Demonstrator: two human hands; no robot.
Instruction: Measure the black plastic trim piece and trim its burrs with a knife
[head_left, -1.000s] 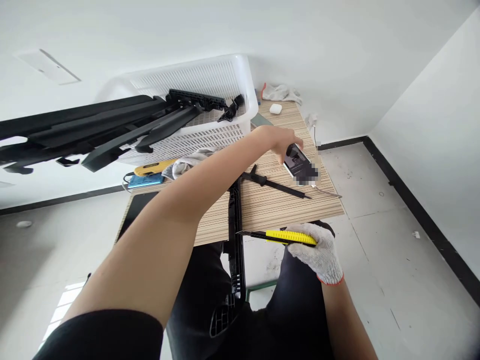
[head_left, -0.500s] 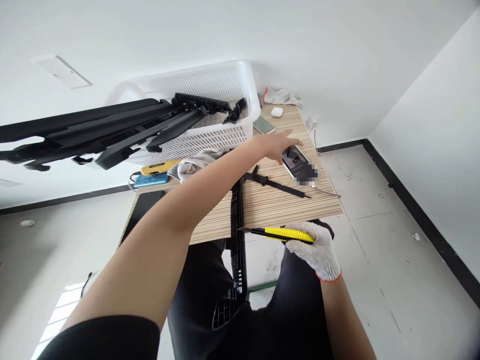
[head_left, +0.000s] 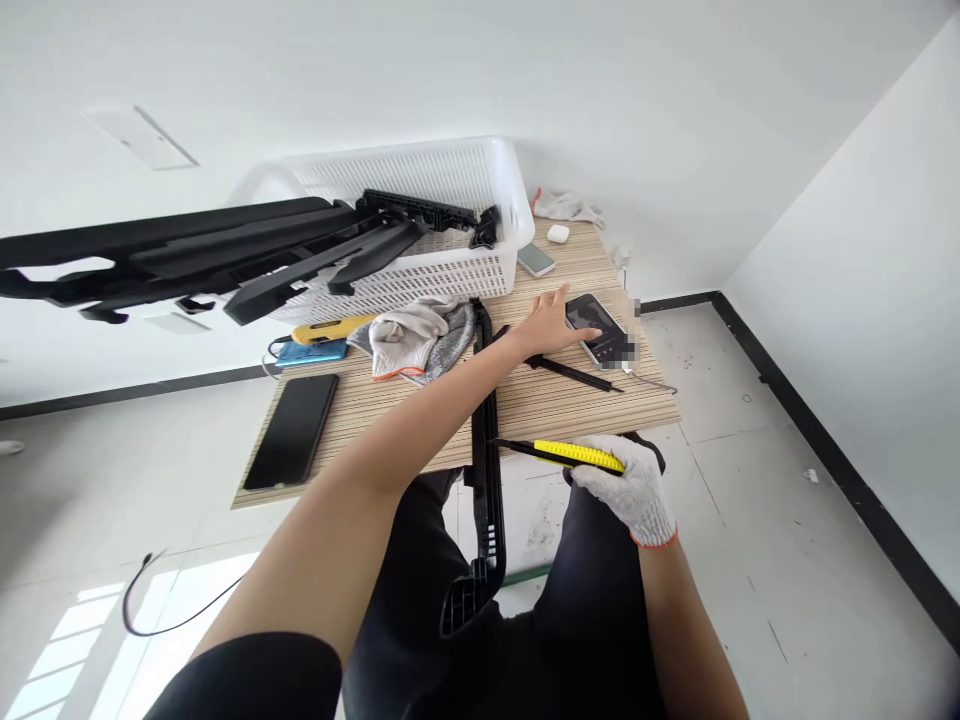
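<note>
My bare left hand (head_left: 553, 322) lies flat on the striped wooden table (head_left: 547, 400), fingers stretched out, its fingertips touching a lit phone (head_left: 598, 329) at the table's right side. My gloved right hand (head_left: 628, 488) is closed around a yellow utility knife (head_left: 574, 455) at the table's near edge, its blade pointing left toward a long black plastic part (head_left: 487, 470). That part runs from the table down over my lap. A thin black strip (head_left: 570, 373) lies just behind the left hand.
A white mesh basket (head_left: 450, 270) holding long black plastic parts (head_left: 225, 255) stands at the back. Near it lie a crumpled grey glove (head_left: 414, 335), a second yellow knife (head_left: 330, 328), a blue device (head_left: 311, 352), a dark phone (head_left: 292, 430), another phone (head_left: 536, 259) and an earbud case (head_left: 557, 234).
My left hand has come down from gripping the lit phone to resting flat beside it. The view has shifted, showing the grey glove and the dark phone. The right hand has held still.
</note>
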